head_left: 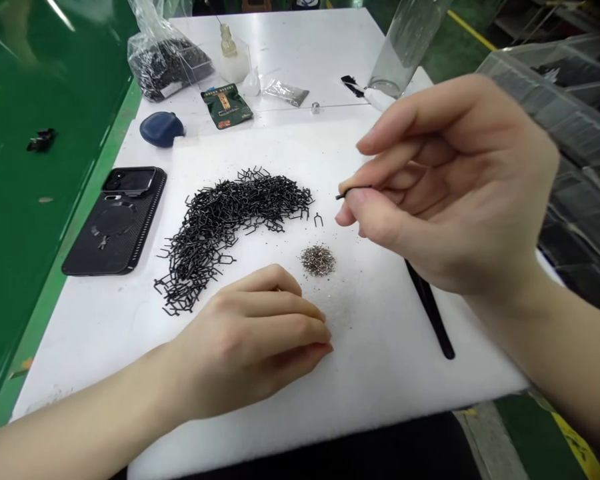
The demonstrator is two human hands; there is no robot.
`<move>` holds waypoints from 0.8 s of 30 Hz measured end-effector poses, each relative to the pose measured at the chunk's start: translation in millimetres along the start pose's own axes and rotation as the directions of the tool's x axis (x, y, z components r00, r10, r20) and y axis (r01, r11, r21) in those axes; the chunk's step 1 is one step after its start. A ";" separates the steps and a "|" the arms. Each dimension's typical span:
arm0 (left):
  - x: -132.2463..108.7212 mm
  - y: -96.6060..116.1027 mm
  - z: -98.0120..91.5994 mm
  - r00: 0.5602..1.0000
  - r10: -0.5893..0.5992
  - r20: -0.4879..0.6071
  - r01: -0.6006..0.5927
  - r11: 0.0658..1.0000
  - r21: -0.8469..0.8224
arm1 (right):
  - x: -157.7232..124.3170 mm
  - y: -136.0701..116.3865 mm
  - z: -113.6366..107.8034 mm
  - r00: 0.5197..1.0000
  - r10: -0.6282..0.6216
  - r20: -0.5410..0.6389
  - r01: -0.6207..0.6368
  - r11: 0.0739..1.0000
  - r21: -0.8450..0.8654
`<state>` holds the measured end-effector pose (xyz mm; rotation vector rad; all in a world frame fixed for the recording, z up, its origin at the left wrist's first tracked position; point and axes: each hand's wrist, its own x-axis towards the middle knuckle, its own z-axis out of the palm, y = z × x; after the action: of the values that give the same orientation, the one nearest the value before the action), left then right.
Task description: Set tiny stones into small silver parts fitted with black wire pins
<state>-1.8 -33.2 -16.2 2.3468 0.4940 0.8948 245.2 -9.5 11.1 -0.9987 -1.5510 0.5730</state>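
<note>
Head view: single black wire clip (353, 192) pinched between thumb and forefinger of raised right hand (450, 193), long axis level, tip pointing left toward clip pile (230, 223) on foam pad (380, 353); left hand (260, 340) nearer pile, resting loosely curled on pad, contents indiscernible

I read: clip (349, 193) black | clip heap (230, 220) black | foam pad (380, 347) white | grain pile (319, 259) silver-grey | phone case (115, 223) black, fine-ribbed | pouch (161, 128) navy | packet (227, 105) dark green, gold print
</note>
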 end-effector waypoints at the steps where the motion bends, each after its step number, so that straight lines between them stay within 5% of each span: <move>1: -1.4 -1.1 1.5 1.000 0.004 -0.013 -0.004 1.000 0.023 | 0.4 0.7 0.0 1.000 -0.009 0.011 0.008 1.000 0.016; 7: 1.1 0.4 -5.8 0.996 -0.029 -0.085 0.038 0.994 0.102 | 1.3 4.6 -0.9 0.998 0.001 0.065 -0.008 0.994 0.106; 13: -2.0 1.4 -5.7 0.926 -0.140 -0.351 0.132 0.990 -0.048 | 0.3 2.2 1.3 0.989 0.053 0.138 -0.081 0.975 0.206; 24: -2.7 4.6 -4.3 0.946 -0.110 -0.305 0.074 0.989 -0.129 | -4.5 -1.8 4.9 0.992 0.072 0.100 -0.094 0.968 0.231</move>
<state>-6.2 -36.5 -12.0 2.0678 0.6540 1.2237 239.9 -13.4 9.0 -0.8688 -1.4849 0.8512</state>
